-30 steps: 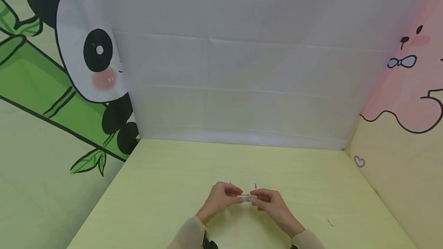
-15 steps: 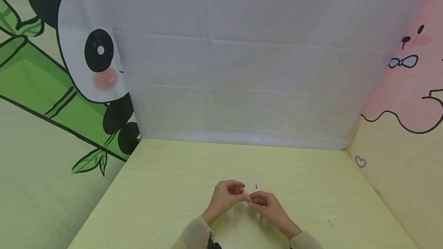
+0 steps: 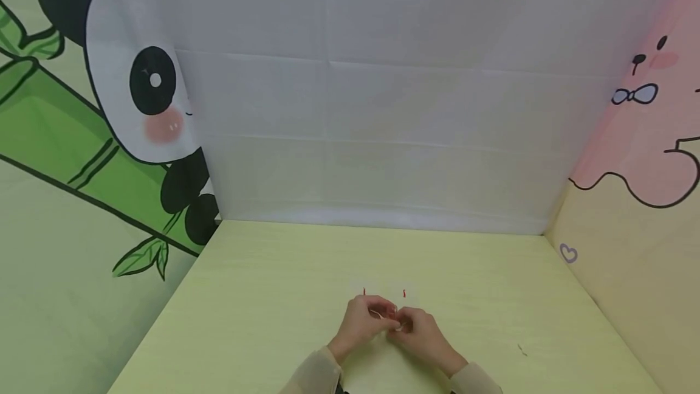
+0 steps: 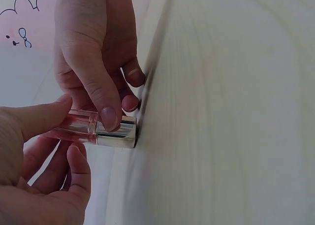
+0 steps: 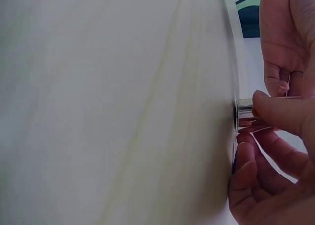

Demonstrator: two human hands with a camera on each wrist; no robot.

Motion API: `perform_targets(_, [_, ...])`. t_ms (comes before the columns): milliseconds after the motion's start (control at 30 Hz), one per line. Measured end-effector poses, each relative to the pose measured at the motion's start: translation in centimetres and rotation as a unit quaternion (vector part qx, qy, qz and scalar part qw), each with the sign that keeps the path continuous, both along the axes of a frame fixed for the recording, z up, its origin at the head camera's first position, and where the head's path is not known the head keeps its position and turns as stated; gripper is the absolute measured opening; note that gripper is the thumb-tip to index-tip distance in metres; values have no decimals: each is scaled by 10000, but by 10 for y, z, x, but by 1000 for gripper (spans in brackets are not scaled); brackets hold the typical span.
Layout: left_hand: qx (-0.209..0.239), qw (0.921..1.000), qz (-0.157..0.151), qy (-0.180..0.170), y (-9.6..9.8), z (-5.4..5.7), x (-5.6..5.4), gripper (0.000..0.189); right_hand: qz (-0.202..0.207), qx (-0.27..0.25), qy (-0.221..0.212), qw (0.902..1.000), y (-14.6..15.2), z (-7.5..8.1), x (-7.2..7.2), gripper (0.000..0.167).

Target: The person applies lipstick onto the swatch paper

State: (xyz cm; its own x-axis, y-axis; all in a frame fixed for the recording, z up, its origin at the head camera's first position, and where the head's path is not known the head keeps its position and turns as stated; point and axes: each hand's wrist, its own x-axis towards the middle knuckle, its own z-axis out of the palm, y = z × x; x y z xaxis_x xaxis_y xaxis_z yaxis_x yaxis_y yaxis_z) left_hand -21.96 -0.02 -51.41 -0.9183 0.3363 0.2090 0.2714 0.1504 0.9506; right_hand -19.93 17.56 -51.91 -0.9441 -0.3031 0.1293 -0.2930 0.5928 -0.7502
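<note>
Both hands meet around a small lipstick (image 4: 120, 136) with a see-through pinkish body and a shiny metal end. My left hand (image 3: 362, 322) grips the clear part between thumb and fingers. Thumb and fingers of my right hand (image 3: 422, 334) pinch the metal end, plainest in the left wrist view. The lipstick stands roughly upright, its metal end down close to the pale table (image 5: 123, 112); whether it touches the table is hard to tell. From the head view, fingers hide most of it. Behind the hands lie two short red marks (image 3: 404, 293).
A thin dark sliver (image 3: 522, 350) lies on the table to the right. White sheeting (image 3: 383, 108) hangs at the back edge. Printed side panels show a panda (image 3: 155, 145) on the left and a pink animal (image 3: 640, 151) on the right.
Held level between the hands a second ago, the lipstick has been tilted and is now roughly upright. Both hands have come closer together and lower in the head view, uncovering the left red mark.
</note>
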Motion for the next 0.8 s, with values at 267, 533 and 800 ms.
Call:
perform_targets(267, [-103,9998,-35,161,1,-5,1,17,-55,262,138,9995,0,-2,-1,17])
perform_targets(533, [-128,9997,9,205,1,-4,1,18,26,347,103,9993,-2,0,-2,17])
perform_targets(800, [-220,9997,-6,58,-2,-5,2,28,230,434,43,9988,0,0,-3,17])
